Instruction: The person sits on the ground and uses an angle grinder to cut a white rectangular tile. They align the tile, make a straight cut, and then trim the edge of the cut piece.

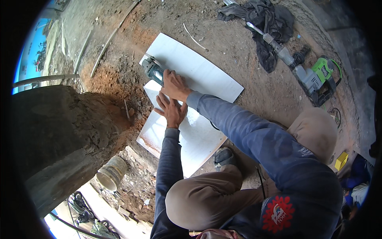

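Note:
My right hand (176,85) is wrapped round the body of a dark green-grey handheld power cutter (152,70), which looks like an angle grinder or tile saw. The cutter lies over the left side of a large white tile (205,71), and pale dust streaks away from its front. Just below it my left hand (173,112) rests on the tile with fingers spread, close to my right hand. A gap shows at the tile's left edge by the tool. Whether it runs right across the tile is hidden under my hands.
A green-and-grey demolition hammer (318,79) with a long chisel lies at the right, beside dark cloth (266,22). A thick post (75,131) stands at the left above a dirty bucket (112,173). Near my knee is a yellow box (341,161).

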`<state>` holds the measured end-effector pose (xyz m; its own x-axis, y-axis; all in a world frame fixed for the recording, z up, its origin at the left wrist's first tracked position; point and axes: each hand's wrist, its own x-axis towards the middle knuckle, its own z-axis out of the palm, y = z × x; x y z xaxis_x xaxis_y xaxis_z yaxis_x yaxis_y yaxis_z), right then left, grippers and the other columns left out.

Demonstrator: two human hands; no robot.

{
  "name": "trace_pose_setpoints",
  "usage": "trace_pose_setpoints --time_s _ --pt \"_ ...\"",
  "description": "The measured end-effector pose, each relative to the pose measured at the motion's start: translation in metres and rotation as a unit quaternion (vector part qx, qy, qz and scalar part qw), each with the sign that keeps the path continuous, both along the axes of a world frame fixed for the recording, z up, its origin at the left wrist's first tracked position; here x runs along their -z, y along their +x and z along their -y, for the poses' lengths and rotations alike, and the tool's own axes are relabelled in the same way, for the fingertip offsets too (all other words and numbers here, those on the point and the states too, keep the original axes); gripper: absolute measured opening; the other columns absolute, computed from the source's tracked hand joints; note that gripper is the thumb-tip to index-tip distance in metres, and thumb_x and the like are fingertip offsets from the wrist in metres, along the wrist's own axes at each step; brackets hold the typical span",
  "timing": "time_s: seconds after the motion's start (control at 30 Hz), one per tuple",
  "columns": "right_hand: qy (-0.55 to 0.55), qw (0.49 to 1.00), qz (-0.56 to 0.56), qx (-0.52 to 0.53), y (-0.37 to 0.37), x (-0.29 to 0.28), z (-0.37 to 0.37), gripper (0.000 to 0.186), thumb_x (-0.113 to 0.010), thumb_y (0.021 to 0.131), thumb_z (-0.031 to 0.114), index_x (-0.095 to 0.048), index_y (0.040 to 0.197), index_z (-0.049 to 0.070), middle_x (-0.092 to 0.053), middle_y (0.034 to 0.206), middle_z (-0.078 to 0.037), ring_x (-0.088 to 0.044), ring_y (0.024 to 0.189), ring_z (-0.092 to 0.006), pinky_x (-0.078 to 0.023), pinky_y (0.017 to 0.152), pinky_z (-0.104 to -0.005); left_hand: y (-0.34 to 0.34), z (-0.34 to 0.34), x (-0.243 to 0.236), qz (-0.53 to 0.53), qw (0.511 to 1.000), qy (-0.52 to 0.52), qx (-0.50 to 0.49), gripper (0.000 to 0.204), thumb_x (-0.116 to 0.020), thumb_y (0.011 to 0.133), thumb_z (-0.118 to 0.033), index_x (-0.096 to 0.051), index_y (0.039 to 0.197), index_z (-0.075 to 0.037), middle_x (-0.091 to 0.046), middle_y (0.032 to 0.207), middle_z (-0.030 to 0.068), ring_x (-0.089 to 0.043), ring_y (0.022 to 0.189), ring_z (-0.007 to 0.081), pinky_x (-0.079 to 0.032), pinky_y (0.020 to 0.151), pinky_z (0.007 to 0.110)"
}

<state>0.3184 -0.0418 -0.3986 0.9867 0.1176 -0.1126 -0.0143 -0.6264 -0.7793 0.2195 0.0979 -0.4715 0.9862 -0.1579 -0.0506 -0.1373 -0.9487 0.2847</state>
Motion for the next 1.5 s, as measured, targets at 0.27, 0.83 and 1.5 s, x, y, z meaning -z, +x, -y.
trace_pose_setpoints --time_s 0.27,0.83,1.5 --pt "-0.010 1.000 0.010 0.005 -0.008 -0.007 0.004 0.060 -0.076 0.087 0.024 -0.047 0.127 -0.009 -0.065 0.120 -0.034 -0.073 0.103 -0.0508 -0.060 0.092 -0.0561 0.000 -0.001 0.001 0.015 0.999 0.032 0.009 0.102 -0.071 0.087 -0.067 -0.041 0.165 -0.009 -0.012 0.175 0.0324 -0.002 0.161 0.0567 -0.003 0.120 0.081" --pt "-0.061 0.998 -0.001 0.009 -0.022 -0.014 0.009 0.065 -0.081 0.086 0.029 -0.052 0.130 -0.009 -0.068 0.121 -0.029 -0.075 0.107 -0.0417 -0.063 0.091 -0.0464 0.005 -0.009 0.015 0.061 0.996 -0.051 0.038 0.100 -0.071 0.086 -0.069 -0.044 0.163 -0.011 -0.013 0.175 0.0325 -0.004 0.161 0.0567 -0.002 0.119 0.081" --pt "-0.025 1.000 0.004 0.013 -0.037 -0.004 0.016 0.064 -0.075 0.085 0.024 -0.046 0.132 -0.009 -0.064 0.121 -0.033 -0.071 0.106 -0.0517 -0.058 0.095 -0.0578 0.005 -0.014 0.022 0.055 0.997 -0.043 0.042 0.095 -0.068 0.090 -0.069 -0.044 0.163 -0.013 -0.012 0.177 0.0291 0.000 0.162 0.0539 0.001 0.118 0.082"
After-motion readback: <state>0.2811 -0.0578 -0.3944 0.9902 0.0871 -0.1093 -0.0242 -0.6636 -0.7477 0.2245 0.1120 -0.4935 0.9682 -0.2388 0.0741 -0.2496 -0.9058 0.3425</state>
